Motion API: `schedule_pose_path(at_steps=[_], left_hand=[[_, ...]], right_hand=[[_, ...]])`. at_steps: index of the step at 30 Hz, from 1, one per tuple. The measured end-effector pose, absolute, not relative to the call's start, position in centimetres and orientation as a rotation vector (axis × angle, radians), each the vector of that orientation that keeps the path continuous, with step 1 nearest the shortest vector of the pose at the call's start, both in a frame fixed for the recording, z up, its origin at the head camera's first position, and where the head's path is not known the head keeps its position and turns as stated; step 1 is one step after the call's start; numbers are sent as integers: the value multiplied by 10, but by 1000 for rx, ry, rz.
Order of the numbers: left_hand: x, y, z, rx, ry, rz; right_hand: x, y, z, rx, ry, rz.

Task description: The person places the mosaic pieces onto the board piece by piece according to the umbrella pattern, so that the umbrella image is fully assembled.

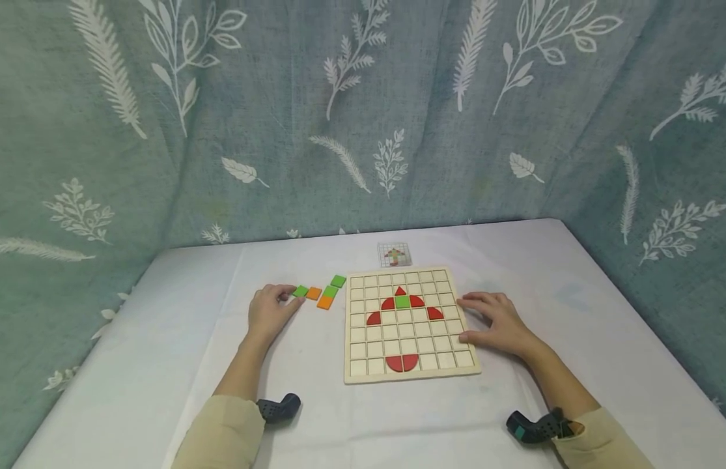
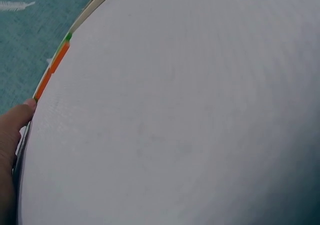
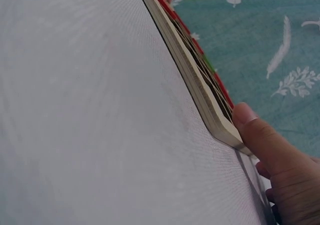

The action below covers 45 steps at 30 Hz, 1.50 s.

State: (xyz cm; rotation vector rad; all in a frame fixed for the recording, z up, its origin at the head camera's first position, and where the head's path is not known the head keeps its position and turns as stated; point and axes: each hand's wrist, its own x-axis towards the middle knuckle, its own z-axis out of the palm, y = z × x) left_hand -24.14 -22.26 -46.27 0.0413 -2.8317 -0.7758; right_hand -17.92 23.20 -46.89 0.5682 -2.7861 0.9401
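Observation:
In the head view my left hand (image 1: 270, 314) pinches a green square tile (image 1: 301, 291) between thumb and fingertips at the left of a short row of tiles. Close by lie an orange tile (image 1: 314, 293), another orange tile (image 1: 325, 303) and two green ones, the farther green tile (image 1: 338, 281) near the board. The wooden grid board (image 1: 363, 372) carries red pieces and one green square (image 1: 402, 301). On its right edge rests my right hand (image 1: 496, 324), thumb and forefinger spread apart. The right wrist view shows the thumb (image 3: 260, 135) against the board's rim.
Behind the board lies a small pattern card (image 1: 394, 255) with a printed grid figure. A white cloth (image 1: 316, 423) covers the table, and a teal leaf-patterned curtain (image 1: 280, 130) hangs along its back and sides. Dark devices are strapped at both wrists.

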Motion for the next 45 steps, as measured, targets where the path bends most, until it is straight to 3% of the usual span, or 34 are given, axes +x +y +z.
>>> schedule_pose_path(at_steps=[18,45], left_hand=[[-232,-224,-465,81,-2734,-1035],[-229,-164,-449,-417,-2727,-1185]], right_hand=[[-176,229,-474,560,-2781,923],[-176,230,-469,558,-2765,894]])
